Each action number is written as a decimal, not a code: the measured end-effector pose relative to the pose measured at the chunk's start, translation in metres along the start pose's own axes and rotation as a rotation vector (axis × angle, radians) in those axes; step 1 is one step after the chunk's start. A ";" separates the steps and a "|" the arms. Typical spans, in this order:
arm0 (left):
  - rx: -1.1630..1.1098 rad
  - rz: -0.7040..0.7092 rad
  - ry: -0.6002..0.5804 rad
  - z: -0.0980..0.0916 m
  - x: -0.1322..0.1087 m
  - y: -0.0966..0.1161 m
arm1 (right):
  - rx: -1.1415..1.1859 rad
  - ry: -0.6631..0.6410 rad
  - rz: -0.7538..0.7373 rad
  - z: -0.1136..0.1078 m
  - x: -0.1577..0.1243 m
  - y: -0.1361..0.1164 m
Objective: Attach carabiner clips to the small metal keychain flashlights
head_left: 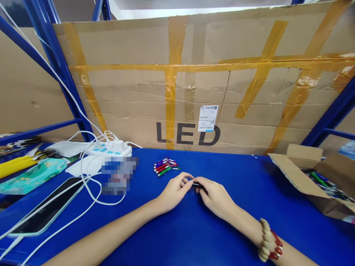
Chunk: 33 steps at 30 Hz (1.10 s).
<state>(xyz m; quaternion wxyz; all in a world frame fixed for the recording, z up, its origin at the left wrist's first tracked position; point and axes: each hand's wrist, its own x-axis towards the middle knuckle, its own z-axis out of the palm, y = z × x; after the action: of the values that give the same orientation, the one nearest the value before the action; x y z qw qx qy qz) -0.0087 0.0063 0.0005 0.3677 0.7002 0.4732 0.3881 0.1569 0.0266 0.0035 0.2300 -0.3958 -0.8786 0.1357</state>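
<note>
My left hand (174,191) and my right hand (215,195) meet at the middle of the blue table (194,229). Both pinch a small dark pen-like item (197,184) between their fingertips; most of it is hidden by the fingers. A little beyond them lies a small pile of several coloured mini keychain lights (165,166) in blue, red, green and silver. A beaded bracelet (268,242) sits on my right wrist.
An open cardboard box (305,177) with more coloured items stands at the right. At the left are a white power strip (111,148) with cables, a phone (47,208), and a blurred patch. A taped cardboard sheet marked LED (188,133) backs the table.
</note>
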 end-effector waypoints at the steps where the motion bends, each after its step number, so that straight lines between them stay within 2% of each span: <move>1: 0.028 0.007 0.019 0.000 0.000 -0.001 | -0.013 0.019 0.000 0.000 0.000 -0.001; 6: 0.014 0.007 0.076 -0.003 0.003 -0.008 | 0.031 0.027 0.034 0.000 0.000 -0.004; 11: -0.001 -0.007 0.052 -0.001 0.002 -0.009 | 0.227 -0.042 0.100 0.003 0.004 0.005; 13: -0.011 0.002 0.088 -0.001 0.002 -0.008 | 0.301 -0.041 0.090 0.004 0.006 0.008; 17: -0.309 -0.028 0.149 0.000 0.005 -0.009 | 0.385 -0.006 0.040 0.004 0.007 0.006; 20: -0.604 -0.102 0.095 -0.002 0.008 -0.009 | 0.391 0.018 0.039 0.006 0.008 0.003; 23: -0.800 -0.197 0.075 -0.007 0.011 -0.007 | 0.424 0.024 0.056 0.008 0.008 0.004; 28: -0.866 -0.300 0.162 -0.010 0.012 -0.003 | 0.474 0.008 0.070 0.006 0.010 0.005; 33: -0.843 -0.285 0.136 -0.008 0.012 -0.003 | 0.446 -0.051 0.074 0.003 0.008 0.002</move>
<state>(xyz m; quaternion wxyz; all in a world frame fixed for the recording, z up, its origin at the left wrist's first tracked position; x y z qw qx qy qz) -0.0142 0.0198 0.0038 0.6386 0.3899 0.3886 0.5378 0.1520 0.0338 0.0022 0.2846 -0.3636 -0.8172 0.3448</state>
